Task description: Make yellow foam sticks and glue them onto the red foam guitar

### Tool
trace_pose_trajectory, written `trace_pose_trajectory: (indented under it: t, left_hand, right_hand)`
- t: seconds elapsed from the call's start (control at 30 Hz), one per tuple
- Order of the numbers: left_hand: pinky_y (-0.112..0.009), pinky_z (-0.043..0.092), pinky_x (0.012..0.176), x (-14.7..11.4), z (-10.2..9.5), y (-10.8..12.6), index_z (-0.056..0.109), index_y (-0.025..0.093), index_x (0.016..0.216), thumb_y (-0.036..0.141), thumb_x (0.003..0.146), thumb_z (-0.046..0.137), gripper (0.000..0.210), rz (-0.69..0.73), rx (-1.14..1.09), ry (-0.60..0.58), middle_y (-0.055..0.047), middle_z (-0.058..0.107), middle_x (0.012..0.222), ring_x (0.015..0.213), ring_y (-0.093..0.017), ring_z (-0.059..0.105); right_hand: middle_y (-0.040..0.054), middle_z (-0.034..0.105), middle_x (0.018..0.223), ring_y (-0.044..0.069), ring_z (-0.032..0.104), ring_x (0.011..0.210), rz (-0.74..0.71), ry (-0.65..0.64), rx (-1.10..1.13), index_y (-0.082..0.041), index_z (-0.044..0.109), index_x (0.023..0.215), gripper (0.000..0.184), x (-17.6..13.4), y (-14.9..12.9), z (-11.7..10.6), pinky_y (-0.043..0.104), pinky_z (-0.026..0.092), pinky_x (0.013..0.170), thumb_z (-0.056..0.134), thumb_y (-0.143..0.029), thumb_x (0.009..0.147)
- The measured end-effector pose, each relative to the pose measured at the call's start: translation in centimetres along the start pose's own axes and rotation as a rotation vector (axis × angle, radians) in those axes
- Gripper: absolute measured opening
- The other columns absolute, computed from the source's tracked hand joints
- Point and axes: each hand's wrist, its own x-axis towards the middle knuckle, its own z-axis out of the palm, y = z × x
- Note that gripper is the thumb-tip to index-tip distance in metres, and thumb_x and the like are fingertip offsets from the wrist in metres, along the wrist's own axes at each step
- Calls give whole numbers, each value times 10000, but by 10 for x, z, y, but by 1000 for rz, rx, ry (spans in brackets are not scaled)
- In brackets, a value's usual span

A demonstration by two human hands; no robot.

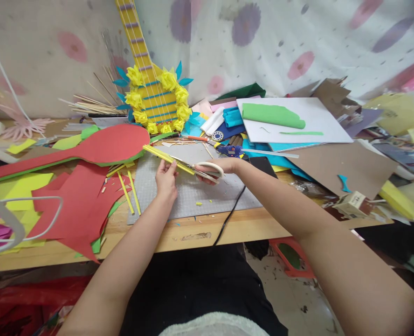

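Over the grey cutting mat (165,200), my left hand (166,179) is closed on thin yellow strips (154,151) that slant down to the right. My right hand (216,170) grips white-handled scissors (212,168), whose blades lie along the strips and point left. Whether the blades touch the strips I cannot tell. Small yellow scraps (199,203) lie on the mat below. Two more yellow strips (125,191) rest at the mat's left edge. Just beyond my right hand is a blue glue gun (230,150) with a clear glue stick in its back.
A yellow paper guitar (158,100) with yellow flowers leans on the back wall. At left lies a red guitar-shaped cutout (116,142) above red paper (74,205). White board (291,116) with green paper sits back right. A black cable (230,217) crosses the front edge.
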Motion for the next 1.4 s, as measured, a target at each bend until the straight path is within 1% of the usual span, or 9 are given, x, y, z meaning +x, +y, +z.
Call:
trace_pose_trajectory:
  t: [0.1,0.2,0.4,0.53,0.83,0.9,1.07,1.2,1.4]
  left_hand:
    - [-148,338,499,0,0,1,687,205,848,252,495,793,372,39,24,-12,43,532,649,567,-43,440]
    - [-149,336,505,0,0,1,685,205,880,267,509,786,390,69,52,-34,37,538,658,580,-48,445]
    - [-148,334,510,1,-1,-3,671,210,939,271,527,777,430,66,56,-49,38,537,676,584,-47,440]
    - [-154,338,518,1,-1,-2,660,225,958,263,540,773,434,54,55,-38,37,545,681,591,-53,454]
    - [-153,343,513,-1,-1,-1,641,224,906,210,553,766,375,23,33,-37,51,540,656,575,-50,476]
    - [-156,347,517,0,-1,-2,619,217,917,187,552,765,394,11,23,-15,54,537,652,577,-52,488]
    - [-168,375,531,0,0,-3,525,178,866,119,586,739,357,-51,1,121,49,552,652,567,-55,511]
    - [-177,395,535,-1,1,-1,521,150,762,110,615,721,251,-125,-20,118,44,551,624,527,-47,500]
    - [-178,429,562,-2,2,3,585,122,713,61,653,672,122,-209,-60,87,22,589,665,520,-33,510]
  right_hand:
    - [29,565,618,76,518,494,10,-61,-9,-107,578,887,617,-1,0,-7,157,322,380,335,-668,804]
    - [31,575,638,75,530,509,-3,-66,-13,-105,572,913,606,-1,0,-10,153,330,389,333,-653,816]
    - [14,558,584,66,490,459,-5,61,-52,-110,570,797,560,7,-7,-1,171,379,407,395,-642,798]
    - [4,550,597,61,485,459,-14,139,-9,-120,548,745,510,13,-8,6,174,406,409,465,-623,774]
    - [-4,500,542,59,466,449,-47,180,20,-116,525,683,486,15,-3,7,170,400,396,495,-592,776]
    - [-8,490,536,60,461,446,-42,199,33,-117,520,686,478,14,-3,9,170,389,390,509,-588,768]
    - [-24,458,511,44,421,419,-36,209,56,-119,499,661,465,16,-1,11,165,366,386,531,-572,762]
    - [-34,441,483,39,397,405,-46,219,63,-123,489,644,455,16,0,11,157,342,376,540,-559,762]
    - [-42,432,475,35,395,399,-57,209,77,-127,472,629,451,14,2,9,151,331,370,546,-552,762]
